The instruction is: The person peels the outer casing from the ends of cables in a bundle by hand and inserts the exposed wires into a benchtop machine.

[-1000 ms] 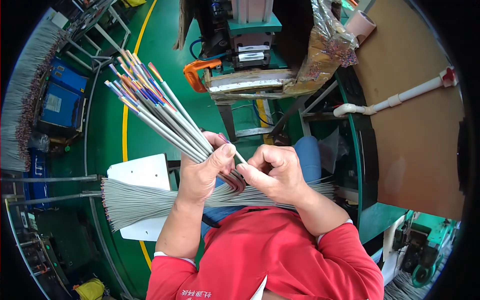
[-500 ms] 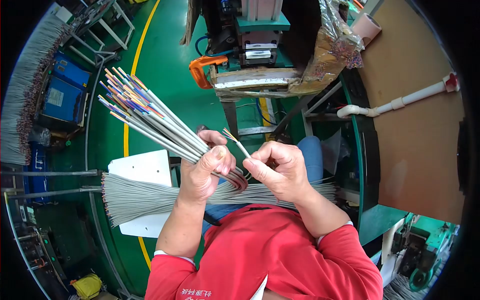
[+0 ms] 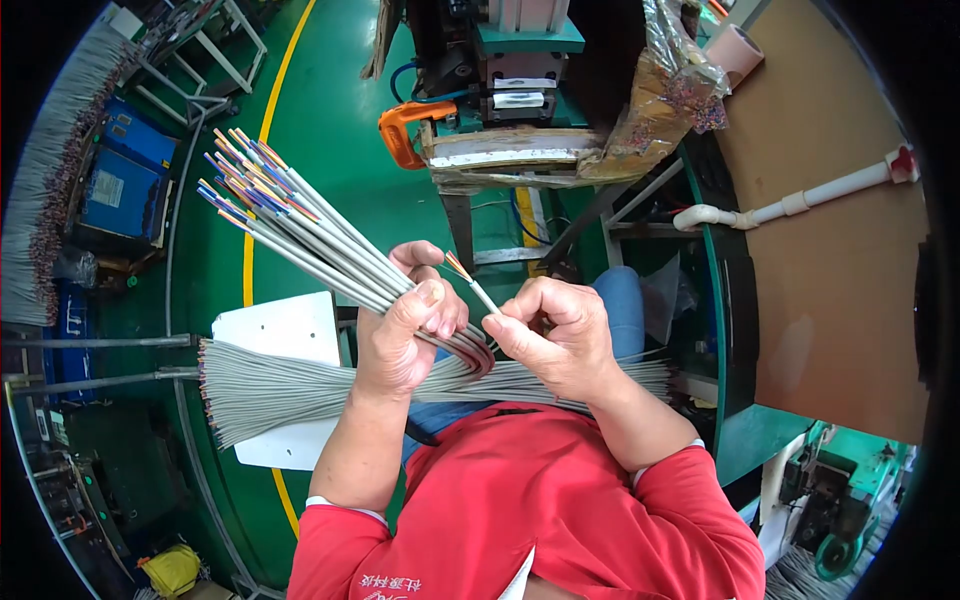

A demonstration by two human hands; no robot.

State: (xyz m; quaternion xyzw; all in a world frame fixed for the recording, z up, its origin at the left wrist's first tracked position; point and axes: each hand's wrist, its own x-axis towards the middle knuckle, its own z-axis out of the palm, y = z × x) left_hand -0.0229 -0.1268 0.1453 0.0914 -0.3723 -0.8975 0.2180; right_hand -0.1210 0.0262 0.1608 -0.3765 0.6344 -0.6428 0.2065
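My left hand (image 3: 405, 320) is wrapped round a bundle of grey cables (image 3: 330, 240), whose stripped ends with coloured wires fan out to the upper left. Below the fist the bundle bends round in a curve. My right hand (image 3: 553, 335) pinches one grey cable (image 3: 484, 296) between thumb and forefinger, and its bare coloured wires point up towards my left fingers, a small gap apart. Under both hands a larger bundle of grey cables (image 3: 280, 390) lies across my lap and over a white board (image 3: 275, 328).
A machine (image 3: 520, 70) with an orange clamp (image 3: 400, 135) stands ahead. At the right are a brown board (image 3: 830, 260) and a white pipe (image 3: 830, 190). Hanging grey cables (image 3: 50, 180) and blue bins (image 3: 125, 190) are at the left.
The single cable's end has come out from beside my left thumb, and its coloured wires now show fanned out. My left forefinger has lifted away from the bundle.
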